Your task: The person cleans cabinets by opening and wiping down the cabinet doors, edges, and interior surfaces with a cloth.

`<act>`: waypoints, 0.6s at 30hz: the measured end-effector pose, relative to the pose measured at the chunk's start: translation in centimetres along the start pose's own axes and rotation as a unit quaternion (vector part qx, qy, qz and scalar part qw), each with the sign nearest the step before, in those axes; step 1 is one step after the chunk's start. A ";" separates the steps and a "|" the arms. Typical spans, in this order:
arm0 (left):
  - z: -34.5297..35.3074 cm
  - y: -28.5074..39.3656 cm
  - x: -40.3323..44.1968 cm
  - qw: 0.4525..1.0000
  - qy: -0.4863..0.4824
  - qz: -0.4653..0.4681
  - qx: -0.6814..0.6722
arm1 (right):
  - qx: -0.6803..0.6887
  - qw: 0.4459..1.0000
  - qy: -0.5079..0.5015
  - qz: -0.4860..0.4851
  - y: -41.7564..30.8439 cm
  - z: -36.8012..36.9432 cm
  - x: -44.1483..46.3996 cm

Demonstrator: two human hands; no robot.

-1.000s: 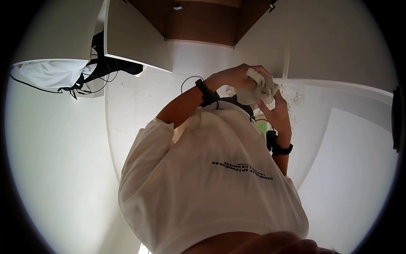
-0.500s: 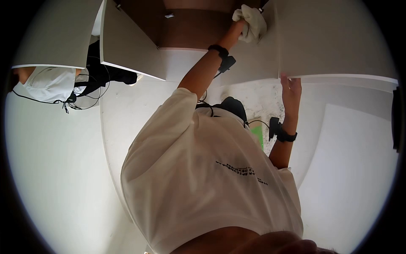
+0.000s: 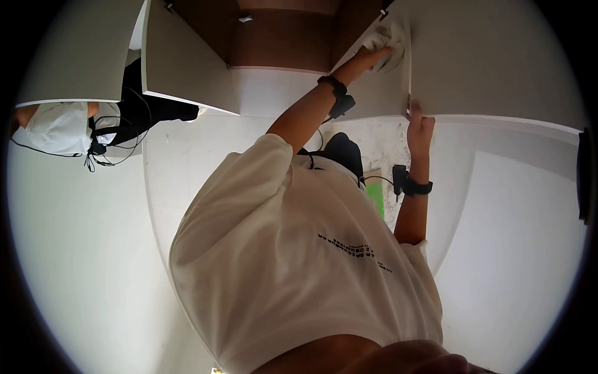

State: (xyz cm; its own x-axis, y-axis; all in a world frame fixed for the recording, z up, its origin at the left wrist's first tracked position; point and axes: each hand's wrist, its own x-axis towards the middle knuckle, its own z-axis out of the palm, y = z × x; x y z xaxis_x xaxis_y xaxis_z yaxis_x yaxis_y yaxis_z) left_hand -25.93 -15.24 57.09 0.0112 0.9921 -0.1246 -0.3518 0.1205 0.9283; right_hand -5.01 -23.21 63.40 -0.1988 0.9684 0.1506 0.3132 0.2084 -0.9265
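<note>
From where I stood, well to the left of the brown cabinet (image 3: 280,43), another person (image 3: 59,128) in a white shirt was partly hidden behind a panel. Closer to the cabinet, on its left side, an open door (image 3: 187,62) swung outward.

Just right of the cabinet's opening, the left hand (image 3: 372,57) was closed on a pale cloth (image 3: 393,40), bunched against a narrow panel (image 3: 377,90). Its folds hid how tightly the fingers clasped it. I took the step in hand to be wiping that panel; a further stroke would have called for the cloth pressed flat and the panel held steady.

Farther right of the cabinet, and lower, the right hand (image 3: 422,128) was up at the bottom corner where the narrow panel seemed to meet a wide panel (image 3: 498,56). One finger reached the edge and the others looked curled, a narrow shape; whether it pinched a panel or merely touched one, I couldn't tell.
</note>
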 end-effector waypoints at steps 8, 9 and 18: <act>1.2 -3.2 -5.5 0.986 -0.067 0.028 0.152 | -0.160 0.986 -0.011 -0.053 -2.3 0.1 -0.3; 1.4 -3.8 -6.9 0.977 -0.080 0.015 0.197 | -0.169 0.984 -0.008 -0.064 -2.2 0.1 -0.2; 0.3 -5.4 -8.6 0.966 -0.084 0.106 0.221 | 0.012 1.000 -0.007 0.018 -0.6 -0.5 0.6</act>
State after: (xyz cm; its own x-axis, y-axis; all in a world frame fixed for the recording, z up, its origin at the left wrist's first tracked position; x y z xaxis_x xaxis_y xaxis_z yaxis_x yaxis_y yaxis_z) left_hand -23.86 -24.45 53.23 0.1472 0.9830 0.1099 0.0699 -0.1212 0.9902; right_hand -4.84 -22.73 64.19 -0.2003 0.9733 0.1119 0.2976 0.1692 -0.9396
